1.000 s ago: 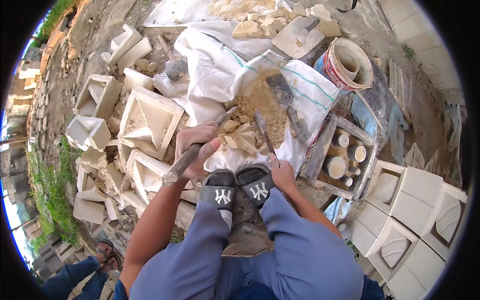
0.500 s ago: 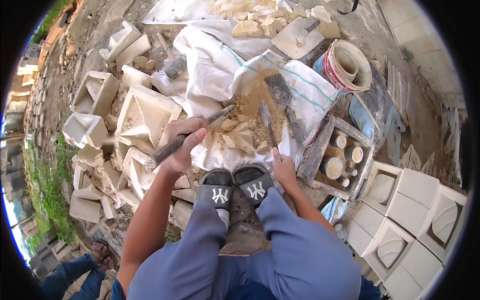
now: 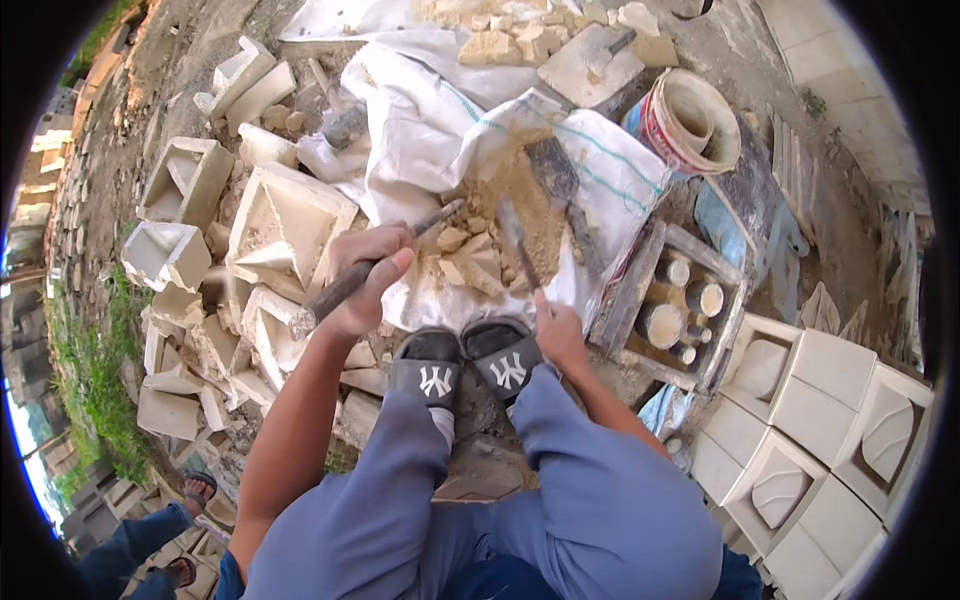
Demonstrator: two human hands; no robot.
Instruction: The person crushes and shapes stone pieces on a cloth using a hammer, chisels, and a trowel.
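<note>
My left hand [image 3: 372,275] is closed round a dark, stick-like tool [image 3: 350,290]. Its thick, blunt end points back toward me, while the thinner end reaches over the sack. In my right hand [image 3: 558,330] is a narrow trowel [image 3: 513,232], its slightly blurred blade over a heap of sandy powder [image 3: 535,205]. Broken lumps [image 3: 478,265] lie between the two tools, on a white woven sack [image 3: 410,120]. A wider trowel [image 3: 553,170] rests on the powder to the right of the narrow one.
Cast blocks and fragments [image 3: 290,225] crowd the left. On the right stand a bucket [image 3: 690,125], a wooden crate [image 3: 722,350] holding several round pieces, and stacked pale blocks [image 3: 770,480]. A hammer [image 3: 342,122] lies beyond the sack. Another person's feet [image 3: 198,490] show lower left.
The narrow trowel's blade has swung left across the powder, with my right hand shifting slightly left. My left hand keeps its grip almost unmoved. The other person's feet have shifted.
</note>
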